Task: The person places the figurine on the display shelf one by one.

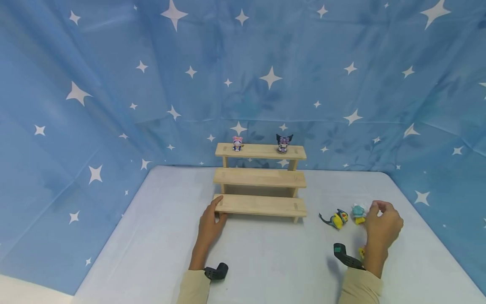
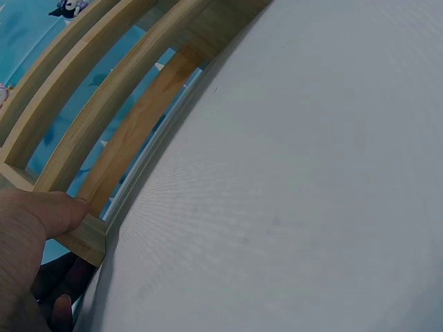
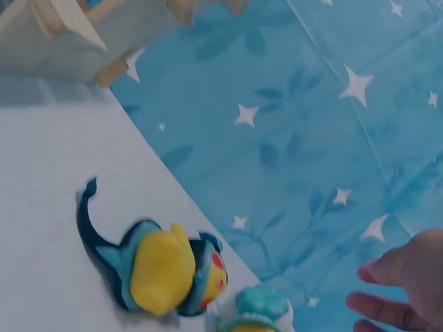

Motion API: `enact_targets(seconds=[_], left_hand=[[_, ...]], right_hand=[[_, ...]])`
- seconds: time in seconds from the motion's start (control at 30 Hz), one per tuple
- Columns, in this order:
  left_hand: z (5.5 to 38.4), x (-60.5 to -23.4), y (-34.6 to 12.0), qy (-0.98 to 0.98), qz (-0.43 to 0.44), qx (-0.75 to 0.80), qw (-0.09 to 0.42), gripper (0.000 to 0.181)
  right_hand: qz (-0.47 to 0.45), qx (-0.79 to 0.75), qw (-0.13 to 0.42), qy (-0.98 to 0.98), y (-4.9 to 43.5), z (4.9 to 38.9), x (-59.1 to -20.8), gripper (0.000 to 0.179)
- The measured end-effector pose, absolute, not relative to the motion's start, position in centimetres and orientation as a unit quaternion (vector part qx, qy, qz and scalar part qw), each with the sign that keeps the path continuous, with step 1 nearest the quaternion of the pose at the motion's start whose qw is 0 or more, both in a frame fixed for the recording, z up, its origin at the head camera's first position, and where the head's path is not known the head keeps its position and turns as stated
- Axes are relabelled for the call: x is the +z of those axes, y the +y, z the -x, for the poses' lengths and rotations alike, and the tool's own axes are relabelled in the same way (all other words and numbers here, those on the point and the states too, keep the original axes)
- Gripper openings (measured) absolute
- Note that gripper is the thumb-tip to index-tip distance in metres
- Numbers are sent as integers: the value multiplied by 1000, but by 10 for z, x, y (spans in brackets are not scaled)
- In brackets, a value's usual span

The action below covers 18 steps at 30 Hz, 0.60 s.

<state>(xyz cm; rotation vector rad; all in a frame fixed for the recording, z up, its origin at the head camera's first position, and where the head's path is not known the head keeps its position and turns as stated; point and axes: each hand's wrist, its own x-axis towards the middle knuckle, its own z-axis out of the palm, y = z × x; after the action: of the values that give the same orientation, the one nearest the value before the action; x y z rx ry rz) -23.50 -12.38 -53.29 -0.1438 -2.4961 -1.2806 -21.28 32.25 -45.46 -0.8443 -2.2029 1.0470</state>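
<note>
A three-step wooden display stand (image 1: 262, 177) stands at the back middle of the white table. My left hand (image 1: 210, 223) grips the left end of its lowest step, and the left wrist view shows the thumb (image 2: 66, 211) against the wood. Over the table's right side is my right hand (image 1: 384, 226); in the right wrist view its fingers (image 3: 377, 310) are apart with nothing between them. Nearest to it sits a teal-and-white-topped figurine (image 1: 358, 213) with a yellow base. Left of that lies a yellow figurine (image 1: 339, 218) with a dark blue hood and long tail.
On the top step stand a pink-bowed figurine (image 1: 237, 144) and a black-eared figurine (image 1: 283, 143). Another yellow figurine (image 1: 362, 252) is partly hidden by the right wrist. A blue star-patterned cloth (image 1: 243, 97) hangs behind the table.
</note>
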Motion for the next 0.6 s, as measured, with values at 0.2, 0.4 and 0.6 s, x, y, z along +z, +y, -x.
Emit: enact_targets(seconds=[0.2, 0.4, 0.6], left_hand=[[238, -534, -124, -876, 54, -448, 172, 63], [238, -533, -124, -877, 50, -447, 167, 64], [236, -533, -124, -878, 53, -445, 171, 63]], right_hand=[[350, 374, 177, -841, 337, 200, -464, 44], [344, 385, 106, -850, 344, 197, -473, 49], [341, 380, 72, -857, 344, 198, -476, 53]])
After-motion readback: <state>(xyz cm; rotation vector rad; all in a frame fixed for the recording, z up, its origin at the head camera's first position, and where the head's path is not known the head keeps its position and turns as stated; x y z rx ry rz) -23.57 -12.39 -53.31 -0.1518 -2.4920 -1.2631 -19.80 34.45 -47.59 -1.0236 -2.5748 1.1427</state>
